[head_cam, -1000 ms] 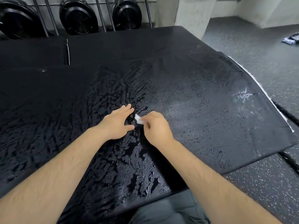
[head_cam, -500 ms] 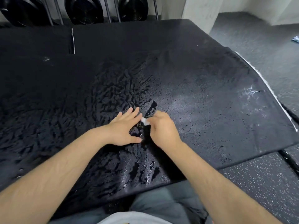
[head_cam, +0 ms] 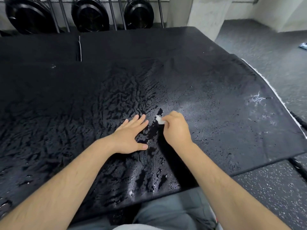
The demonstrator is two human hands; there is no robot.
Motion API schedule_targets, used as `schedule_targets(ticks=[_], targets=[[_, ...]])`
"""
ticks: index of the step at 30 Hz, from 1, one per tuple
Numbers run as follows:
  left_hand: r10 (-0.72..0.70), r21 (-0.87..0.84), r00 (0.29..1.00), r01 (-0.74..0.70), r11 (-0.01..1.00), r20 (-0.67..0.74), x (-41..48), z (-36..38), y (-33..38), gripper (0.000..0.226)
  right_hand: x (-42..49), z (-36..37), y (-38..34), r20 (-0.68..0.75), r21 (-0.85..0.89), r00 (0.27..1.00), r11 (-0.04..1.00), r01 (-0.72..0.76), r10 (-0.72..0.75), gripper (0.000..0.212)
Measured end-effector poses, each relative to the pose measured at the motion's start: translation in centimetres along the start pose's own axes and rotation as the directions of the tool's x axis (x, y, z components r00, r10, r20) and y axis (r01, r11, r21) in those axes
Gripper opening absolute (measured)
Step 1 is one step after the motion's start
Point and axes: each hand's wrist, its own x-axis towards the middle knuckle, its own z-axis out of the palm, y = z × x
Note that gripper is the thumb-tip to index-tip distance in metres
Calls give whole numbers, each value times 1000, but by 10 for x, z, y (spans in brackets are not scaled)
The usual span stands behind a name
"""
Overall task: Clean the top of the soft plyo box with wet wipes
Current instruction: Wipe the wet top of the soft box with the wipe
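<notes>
Mostly hidden, wet wipe [head_cam: 159, 119] pinched in right hand [head_cam: 177, 130], left hand [head_cam: 128, 138] fingers flat on plyo box [head_cam: 216, 117]

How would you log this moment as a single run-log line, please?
soft plyo box top: partly wet | right hand: pinches wet wipe | left hand: flat on top | white scuff: near right edge

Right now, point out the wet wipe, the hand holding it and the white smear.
wet wipe [head_cam: 159, 119], head view, white wad past the fingertips.
right hand [head_cam: 177, 128], head view, back of the hand.
white smear [head_cam: 256, 97], head view, brightest streak.
</notes>
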Motion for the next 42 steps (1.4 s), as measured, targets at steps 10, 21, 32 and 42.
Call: schedule_targets(ticks=[10, 21, 32, 42], targets=[[-13, 127, 1000, 14, 992, -11, -14, 3, 11, 87, -27, -10, 8, 62, 47, 996, 997, 56, -59, 27], [12, 47, 1000, -13, 999, 17, -31, 20, 16, 90, -43, -16, 19, 33, 68, 999, 998, 13, -16, 25], [3, 24, 1000, -4, 1000, 19, -33, 18, 17, 88, -77, -19, 21, 21, 96, 1000, 995, 5, -7, 24], [5, 69, 991, -15, 997, 135, -53, 31, 46, 98, -107, -22, 12, 23, 137, 998, 989, 52, -56, 20]])
